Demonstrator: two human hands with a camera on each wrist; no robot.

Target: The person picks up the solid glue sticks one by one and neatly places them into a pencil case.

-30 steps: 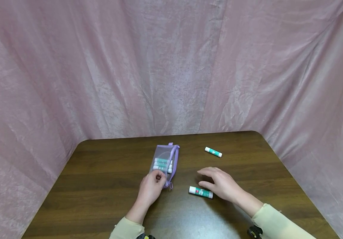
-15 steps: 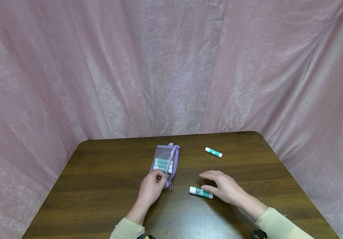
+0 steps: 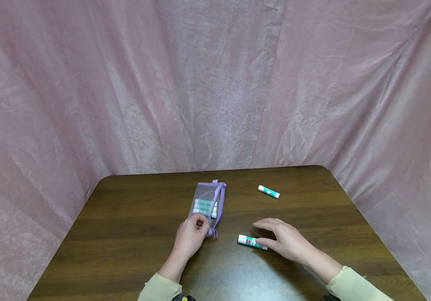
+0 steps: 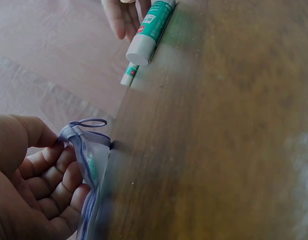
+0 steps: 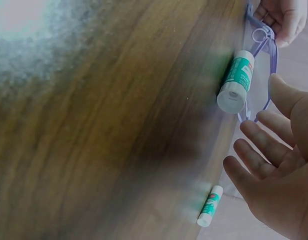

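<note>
With thumb and fingertips my left hand [image 3: 191,235] pinches the near edge of a purple mesh zipper pouch [image 3: 205,191]. Several green-and-white glue sticks [image 3: 203,207] lie side by side inside it, seen through the mesh; the zipper side gapes on the right. A larger glue stick [image 3: 247,240] rests on the table between the pouch and my right hand [image 3: 288,241]. That hand hovers over its right end, fingers spread and relaxed, holding nothing. In the right wrist view, the thumb and fingers stand apart from this glue stick [image 5: 239,75].
A smaller glue stick [image 3: 268,192] lies farther back on the wooden table [image 3: 133,209], beyond my right hand. Pink curtains [image 3: 215,83] hang behind the table's back edge and along both sides.
My right hand has shifted slightly right and toward me, its thumb now overlapping the glue stick's right end in the head view. My left hand and the pouch stay in place.
</note>
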